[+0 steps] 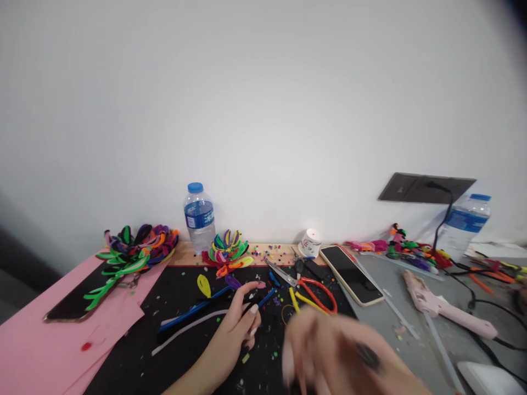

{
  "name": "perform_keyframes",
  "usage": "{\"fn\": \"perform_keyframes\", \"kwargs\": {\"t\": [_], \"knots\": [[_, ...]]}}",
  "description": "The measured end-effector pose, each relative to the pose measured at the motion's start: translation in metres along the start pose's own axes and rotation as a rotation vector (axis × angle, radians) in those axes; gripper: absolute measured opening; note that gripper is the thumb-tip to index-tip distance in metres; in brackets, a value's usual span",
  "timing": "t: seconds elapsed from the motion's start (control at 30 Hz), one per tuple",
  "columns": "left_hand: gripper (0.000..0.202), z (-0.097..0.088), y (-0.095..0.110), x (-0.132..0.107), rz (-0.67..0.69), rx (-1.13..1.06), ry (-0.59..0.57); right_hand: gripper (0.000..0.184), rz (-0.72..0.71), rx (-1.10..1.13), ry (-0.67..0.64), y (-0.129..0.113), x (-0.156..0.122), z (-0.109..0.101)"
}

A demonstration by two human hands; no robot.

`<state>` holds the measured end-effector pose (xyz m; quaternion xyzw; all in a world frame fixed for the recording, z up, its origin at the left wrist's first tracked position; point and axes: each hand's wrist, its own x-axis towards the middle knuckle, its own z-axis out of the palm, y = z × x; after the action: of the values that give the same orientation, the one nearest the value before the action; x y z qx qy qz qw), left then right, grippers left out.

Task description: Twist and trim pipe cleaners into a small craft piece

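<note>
My left hand hovers low over a black mat, index finger and thumb stretched apart and the other fingers curled. A short blue pipe cleaner shows by its thumb tip; I cannot tell whether they touch. Long blue and pale lilac pipe cleaners lie left of it. My right hand is smeared by motion at the front, its fingers bent. A dark piece shows against it, too blurred to name. Beyond that hand lie open scissors with orange handles and yellow pipe cleaner pieces.
Pipe cleaner bundles lie on pink paper and near a water bottle. A white cup and a phone stand right of centre. A pink glue gun, its cable and another bottle are at right.
</note>
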<state>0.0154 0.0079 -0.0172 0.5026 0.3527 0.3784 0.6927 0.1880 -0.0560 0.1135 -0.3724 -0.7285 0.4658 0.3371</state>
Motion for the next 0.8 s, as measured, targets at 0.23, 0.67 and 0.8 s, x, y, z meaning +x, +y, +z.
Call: {"fn": "perform_keyframes", "kwargs": {"t": [0.23, 0.67, 0.8], "knots": [[0.052, 0.003, 0.001, -0.005, -0.009, -0.01, -0.111, 0.021, 0.153, -0.462, 0.309, 0.084, 0.044, 0.017], [0.035, -0.002, 0.005, -0.005, 0.117, 0.383, 0.091, 0.021, 0.022, -0.651, 0.33, 0.114, 0.035, 0.027], [0.033, -0.004, 0.008, -0.005, 0.157, 0.507, 0.09, 0.018, 0.03, -0.678, 0.294, 0.113, 0.034, 0.03]]}}
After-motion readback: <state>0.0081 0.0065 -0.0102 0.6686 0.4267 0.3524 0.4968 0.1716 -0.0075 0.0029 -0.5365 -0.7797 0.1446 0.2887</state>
